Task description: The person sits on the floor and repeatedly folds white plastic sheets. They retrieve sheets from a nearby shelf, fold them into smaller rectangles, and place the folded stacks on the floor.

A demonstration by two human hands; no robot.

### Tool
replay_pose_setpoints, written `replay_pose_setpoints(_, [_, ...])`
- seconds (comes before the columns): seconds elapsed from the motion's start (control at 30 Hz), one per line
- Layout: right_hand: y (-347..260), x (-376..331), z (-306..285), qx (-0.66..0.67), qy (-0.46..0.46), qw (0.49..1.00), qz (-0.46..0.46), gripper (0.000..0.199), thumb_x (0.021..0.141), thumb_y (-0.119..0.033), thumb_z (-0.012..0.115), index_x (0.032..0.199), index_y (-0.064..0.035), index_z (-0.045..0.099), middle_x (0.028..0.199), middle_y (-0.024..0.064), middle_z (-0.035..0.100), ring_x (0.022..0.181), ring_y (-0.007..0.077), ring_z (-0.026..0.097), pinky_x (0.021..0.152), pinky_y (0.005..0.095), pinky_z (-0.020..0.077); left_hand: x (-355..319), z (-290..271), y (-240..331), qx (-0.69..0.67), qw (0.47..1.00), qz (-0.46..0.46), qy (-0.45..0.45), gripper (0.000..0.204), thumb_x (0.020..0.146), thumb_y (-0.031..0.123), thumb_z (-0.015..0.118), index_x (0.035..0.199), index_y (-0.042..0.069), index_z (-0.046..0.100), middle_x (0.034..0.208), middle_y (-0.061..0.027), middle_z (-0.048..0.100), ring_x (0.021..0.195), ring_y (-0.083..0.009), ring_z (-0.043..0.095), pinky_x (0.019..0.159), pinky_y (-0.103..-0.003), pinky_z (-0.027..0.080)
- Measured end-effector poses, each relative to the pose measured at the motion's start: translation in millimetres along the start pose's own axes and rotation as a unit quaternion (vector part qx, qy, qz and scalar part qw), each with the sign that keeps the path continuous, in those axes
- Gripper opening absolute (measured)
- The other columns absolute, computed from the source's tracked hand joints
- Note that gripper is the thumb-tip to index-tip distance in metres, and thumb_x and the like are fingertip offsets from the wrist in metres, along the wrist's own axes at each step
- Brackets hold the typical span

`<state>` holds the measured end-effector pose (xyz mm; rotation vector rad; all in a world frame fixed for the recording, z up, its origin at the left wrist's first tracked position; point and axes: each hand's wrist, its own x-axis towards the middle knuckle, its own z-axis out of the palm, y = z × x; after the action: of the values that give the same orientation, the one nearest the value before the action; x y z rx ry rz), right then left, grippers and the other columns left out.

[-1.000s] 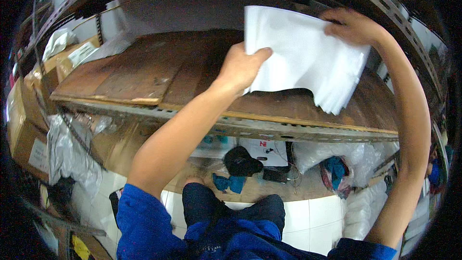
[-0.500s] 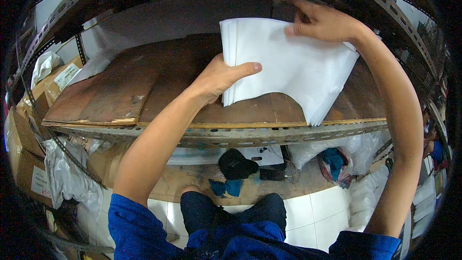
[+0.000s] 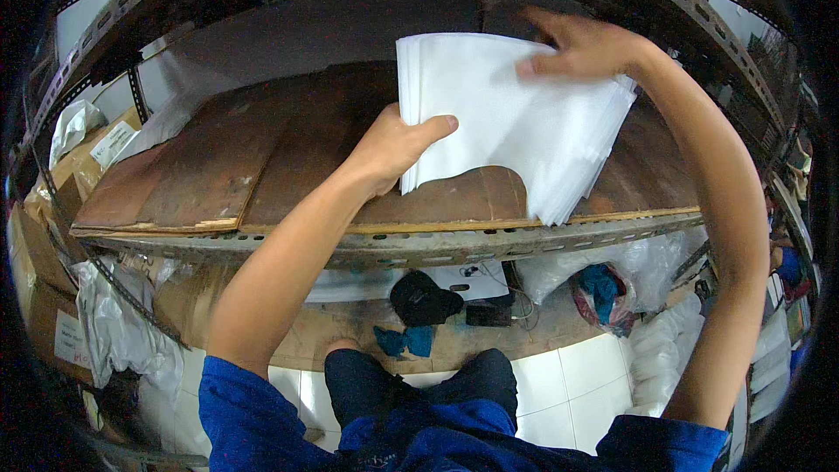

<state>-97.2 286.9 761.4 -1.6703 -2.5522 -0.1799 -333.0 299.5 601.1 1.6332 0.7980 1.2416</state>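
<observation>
A stack of white cut sheets [image 3: 489, 114] stands tilted over the wooden shelf, its lower edge curved inward and its layers fanned at the right side; paper or fabric, I cannot tell which. My left hand [image 3: 398, 149] grips the stack's left edge, thumb on the front face and fingers hidden behind. Near the upper right edge, my right hand [image 3: 581, 45] is slightly blurred, its thumb and fingers apart. Its thumb lies in front of the top sheet; whether it touches is unclear.
The brown wooden shelf board [image 3: 306, 149] rests on a perforated metal rail [image 3: 419, 246]. Below are a black cap [image 3: 424, 297], teal cloth scraps [image 3: 405, 342] and clear plastic bags [image 3: 651, 267]. Cardboard boxes [image 3: 44, 271] stand at the left. Another metal beam [image 3: 262, 0] crosses above.
The stack's lower right corner has shifted left, and its layers on the right look more fanned. My right hand has moved slightly left, its fingers spread wider. My left hand keeps its hold.
</observation>
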Motion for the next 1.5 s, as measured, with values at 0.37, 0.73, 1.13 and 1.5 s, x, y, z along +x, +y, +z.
replay_pose_setpoints(0.37, [46.6,-25.0,-9.1,0.026,-0.065,0.998,0.001,0.059,0.079,-0.037,0.064,0.126,-0.0039,0.055,0.114,0.0142,0.065,0.099,0.0243,0.063,0.091,0.0363,0.0476,8.6,-4.6,-0.8,0.086,0.995,-0.025,0.042,0.048,0.092,0.025,0.057,0.123,-0.012,0.052,0.11,-0.0221,0.064,0.097,-0.0275,0.064,0.087,-0.037,0.049])
replay_pose_setpoints(0.73, [50.7,-40.5,-0.9,-0.083,0.032,0.996,-0.03,0.045,0.085,-0.029,0.059,0.121,-0.0024,0.058,0.11,0.0173,0.066,0.1,0.0287,0.063,0.091,0.0405,0.0477,14.2,-2.6,8.5,0.11,0.992,-0.051,0.042,0.05,0.091,0.022,0.057,0.124,-0.015,0.049,0.109,-0.0258,0.063,0.096,-0.0302,0.065,0.086,-0.038,0.051])
replay_pose_setpoints(1.13, [94.4,75.5,10.8,-0.017,-0.143,0.99,-0.008,0.036,0.086,-0.033,0.063,0.115,-0.013,0.068,0.11,0.0076,0.068,0.1,0.0199,0.06,0.09,0.0345,0.0464,34.9,-9.1,-2.0,-0.082,0.968,-0.233,-0.045,0.042,0.089,0.013,0.06,0.121,-0.013,0.052,0.107,-0.0222,0.065,0.095,-0.0295,0.068,0.08,-0.041,0.057])
replay_pose_setpoints(1.5, [90.4,172.0,83.4,-0.042,-0.218,0.974,-0.036,0.039,0.087,-0.04,0.063,0.115,-0.0129,0.068,0.109,0.0084,0.068,0.102,0.0219,0.061,0.091,0.0372,0.0474,55.4,-38.0,-26.4,0.04,0.947,-0.315,-0.052,0.046,0.088,0.016,0.062,0.124,-0.01,0.051,0.107,-0.0205,0.065,0.091,-0.0272,0.068,0.077,-0.038,0.056])
